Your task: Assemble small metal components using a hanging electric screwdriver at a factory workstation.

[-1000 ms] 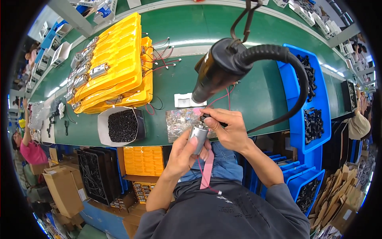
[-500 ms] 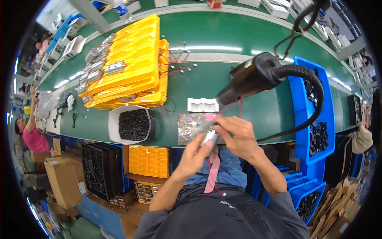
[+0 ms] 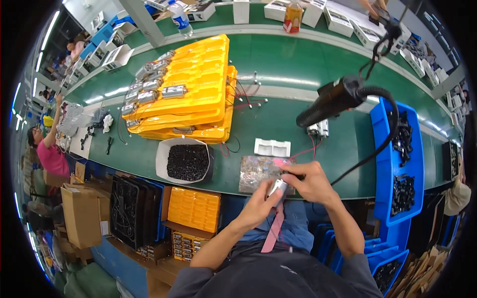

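Note:
A small silver cylindrical motor [image 3: 278,187] is gripped in the fingers of my left hand [image 3: 254,211], over the bench's near edge. My right hand [image 3: 315,185] is closed in a pinch around a small dark part at the motor's upper end; the fingers partly hide it. Below the motor a pink strip [image 3: 274,231] hangs down in front of my lap, with a thin wire beside it. Just beyond my hands lies a worn, speckled flat pad [image 3: 250,175]. Behind that pad is a white two-pocket holder [image 3: 272,148].
A black handheld power tool [image 3: 328,105] hangs on a cable at right, with silver motors [image 3: 323,129] below it. Blue bins [image 3: 380,169] of black parts stand farther right. At left are stacked yellow trays [image 3: 206,74] with motors and a white box [image 3: 162,161] of small black pieces.
The whole view has shifted, so the bench things appear lower and farther right. Motors now show beneath the hanging tool. Both hands stay together at the motor, their grip little changed.

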### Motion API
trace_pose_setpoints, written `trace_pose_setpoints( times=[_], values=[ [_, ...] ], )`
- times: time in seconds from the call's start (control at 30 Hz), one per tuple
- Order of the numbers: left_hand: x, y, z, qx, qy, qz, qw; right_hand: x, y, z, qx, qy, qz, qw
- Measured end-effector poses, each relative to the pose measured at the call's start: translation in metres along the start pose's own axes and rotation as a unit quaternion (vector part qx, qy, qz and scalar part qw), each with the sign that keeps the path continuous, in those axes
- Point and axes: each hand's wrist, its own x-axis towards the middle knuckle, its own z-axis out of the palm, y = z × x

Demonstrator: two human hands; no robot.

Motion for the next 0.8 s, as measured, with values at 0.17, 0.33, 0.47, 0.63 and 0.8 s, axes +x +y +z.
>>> trace_pose_setpoints(
  times=[0.17,0.33,0.47,0.63,0.8],
  values=[
    [-0.011,0.010,0.025,0.444,0.167,0.103,0.874,0.014,0.009,0.007,-0.082,-0.017,-0.026,0.996],
    [0.018,0.015,0.011,0.638,0.172,0.214,0.720,0.038,0.009,0.013,-0.186,0.041,-0.046,0.981],
    [0.043,0.026,0.017,0.682,0.202,0.182,0.678,0.057,0.024,0.020,-0.270,0.122,-0.041,0.954],
    [0.071,0.013,0.009,0.725,0.199,0.216,0.623,0.077,0.035,0.014,-0.302,0.098,-0.032,0.948],
    [0.077,0.007,0.020,0.717,0.244,0.140,0.638,0.086,0.038,0.004,-0.307,0.025,-0.016,0.951]
  ],
)
